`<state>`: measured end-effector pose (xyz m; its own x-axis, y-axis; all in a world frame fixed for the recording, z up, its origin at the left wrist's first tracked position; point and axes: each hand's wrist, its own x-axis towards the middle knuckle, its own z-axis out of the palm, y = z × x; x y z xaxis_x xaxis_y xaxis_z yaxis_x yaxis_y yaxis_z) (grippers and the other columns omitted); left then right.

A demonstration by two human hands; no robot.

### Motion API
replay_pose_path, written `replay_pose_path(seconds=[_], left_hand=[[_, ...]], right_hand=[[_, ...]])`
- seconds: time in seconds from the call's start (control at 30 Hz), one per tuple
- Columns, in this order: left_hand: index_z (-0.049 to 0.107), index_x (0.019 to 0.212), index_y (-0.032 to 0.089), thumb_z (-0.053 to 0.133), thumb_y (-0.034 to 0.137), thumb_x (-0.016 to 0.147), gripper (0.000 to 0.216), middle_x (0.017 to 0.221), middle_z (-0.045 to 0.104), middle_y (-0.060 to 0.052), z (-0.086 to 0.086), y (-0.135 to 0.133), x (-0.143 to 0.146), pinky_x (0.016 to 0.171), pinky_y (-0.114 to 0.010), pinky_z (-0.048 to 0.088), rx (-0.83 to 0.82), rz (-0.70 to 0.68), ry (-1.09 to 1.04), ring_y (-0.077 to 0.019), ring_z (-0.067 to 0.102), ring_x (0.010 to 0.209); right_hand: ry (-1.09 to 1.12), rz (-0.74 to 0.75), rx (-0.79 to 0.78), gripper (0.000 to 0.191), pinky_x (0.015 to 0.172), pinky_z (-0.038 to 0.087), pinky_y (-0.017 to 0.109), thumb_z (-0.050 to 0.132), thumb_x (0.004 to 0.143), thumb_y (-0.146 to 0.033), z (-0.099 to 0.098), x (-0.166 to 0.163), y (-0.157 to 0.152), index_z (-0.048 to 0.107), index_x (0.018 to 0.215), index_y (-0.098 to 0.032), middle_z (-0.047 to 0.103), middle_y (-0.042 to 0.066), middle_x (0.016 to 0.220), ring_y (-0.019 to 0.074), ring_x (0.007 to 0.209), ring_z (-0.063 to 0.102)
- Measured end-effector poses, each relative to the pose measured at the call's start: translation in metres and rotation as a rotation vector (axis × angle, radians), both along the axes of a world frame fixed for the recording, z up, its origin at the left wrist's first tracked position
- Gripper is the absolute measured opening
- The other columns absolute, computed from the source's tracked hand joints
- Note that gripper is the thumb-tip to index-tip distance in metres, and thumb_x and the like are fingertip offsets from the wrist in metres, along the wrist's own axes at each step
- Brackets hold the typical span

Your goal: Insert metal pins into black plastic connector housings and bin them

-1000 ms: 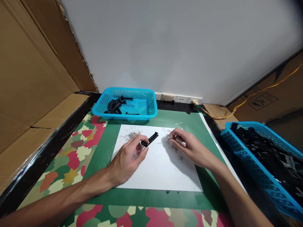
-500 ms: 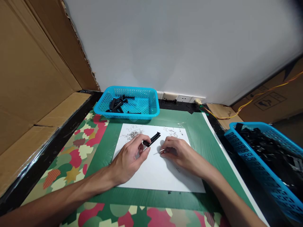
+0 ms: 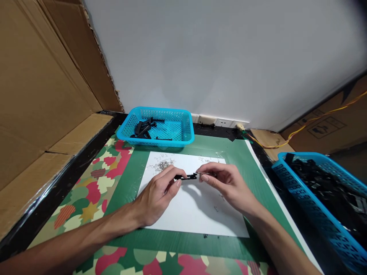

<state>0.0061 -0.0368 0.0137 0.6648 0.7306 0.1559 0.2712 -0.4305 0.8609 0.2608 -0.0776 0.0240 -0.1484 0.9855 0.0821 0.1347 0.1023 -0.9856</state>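
Pinching black plastic strip (image 3: 187, 177) with left hand (image 3: 156, 193) above white paper (image 3: 183, 212); right hand (image 3: 228, 183) fingertips closed at strip's end, contact unclear.

A green mat (image 3: 237, 160) covers the surface, edged with a red and cream leaf pattern (image 3: 94, 179). A blue basket (image 3: 186, 130) sits by the grey wall (image 3: 215, 57). Brown cardboard (image 3: 37, 88) stands on the left.

It looked like a small hand-assembly workstation, walled in by cardboard sheets (image 3: 43, 76), with a green cutting mat (image 3: 243, 164), blue mesh baskets (image 3: 159, 128) of black plastic parts, and what seemed tiny metal springs (image 3: 163, 165) heaped on white paper (image 3: 189, 214).
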Motion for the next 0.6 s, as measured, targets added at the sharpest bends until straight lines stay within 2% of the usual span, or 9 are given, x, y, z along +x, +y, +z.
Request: replay_pose_path(seconds=[0.17, 0.3, 0.4, 0.5, 0.6], left_hand=[[0.063, 0.118, 0.021, 0.042, 0.033, 0.114, 0.024, 0.104, 0.062, -0.004, 0.002, 0.001, 0.000, 0.086, -0.033, 0.043, -0.034, -0.011, -0.014, -0.0202, 0.057, 0.092], [0.059, 0.103, 0.020, 0.042, 0.037, 0.114, 0.026, 0.093, 0.054, 0.000, 0.002, 0.004, -0.001, 0.083, -0.032, 0.039, -0.117, -0.046, -0.076, -0.0185, 0.050, 0.087], [0.055, 0.095, 0.020, 0.046, 0.048, 0.113, 0.034, 0.084, 0.047, 0.002, -0.003, 0.005, -0.001, 0.076, -0.030, 0.037, -0.294, -0.098, -0.137, -0.0163, 0.044, 0.079], [0.054, 0.093, 0.020, 0.053, 0.060, 0.109, 0.043, 0.077, 0.040, 0.005, -0.010, 0.003, 0.000, 0.062, -0.026, 0.032, -0.556, -0.161, -0.183, -0.0126, 0.037, 0.067], [0.057, 0.099, 0.020, 0.058, 0.065, 0.105, 0.045, 0.076, 0.042, 0.006, -0.011, 0.001, 0.001, 0.053, -0.022, 0.027, -0.748, -0.186, -0.212, -0.0094, 0.035, 0.059]], right_hand=[[0.059, 0.036, -0.033, 0.017, 0.078, 0.052, 0.034, 0.081, 0.098, -0.038, 0.003, 0.000, -0.002, 0.083, 0.096, -0.021, 0.077, 0.007, 0.091, 0.0204, 0.084, 0.067], [0.078, 0.112, 0.040, 0.013, 0.086, 0.051, 0.037, 0.083, 0.096, -0.036, 0.004, -0.001, -0.002, 0.086, 0.093, -0.025, 0.072, 0.008, 0.103, 0.0227, 0.096, 0.065], [0.065, 0.126, 0.063, 0.011, 0.086, 0.048, 0.038, 0.085, 0.095, -0.037, 0.003, -0.006, -0.003, 0.088, 0.090, -0.028, 0.061, 0.006, 0.099, 0.0221, 0.095, 0.058], [0.106, 0.128, 0.056, 0.011, 0.081, 0.046, 0.037, 0.087, 0.092, -0.040, -0.002, -0.016, -0.004, 0.090, 0.087, -0.031, 0.052, 0.004, 0.090, 0.0211, 0.088, 0.052], [0.203, 0.154, 0.027, 0.011, 0.079, 0.045, 0.037, 0.090, 0.089, -0.043, -0.009, -0.026, -0.006, 0.090, 0.085, -0.033, 0.051, 0.003, 0.089, 0.0206, 0.086, 0.049]])
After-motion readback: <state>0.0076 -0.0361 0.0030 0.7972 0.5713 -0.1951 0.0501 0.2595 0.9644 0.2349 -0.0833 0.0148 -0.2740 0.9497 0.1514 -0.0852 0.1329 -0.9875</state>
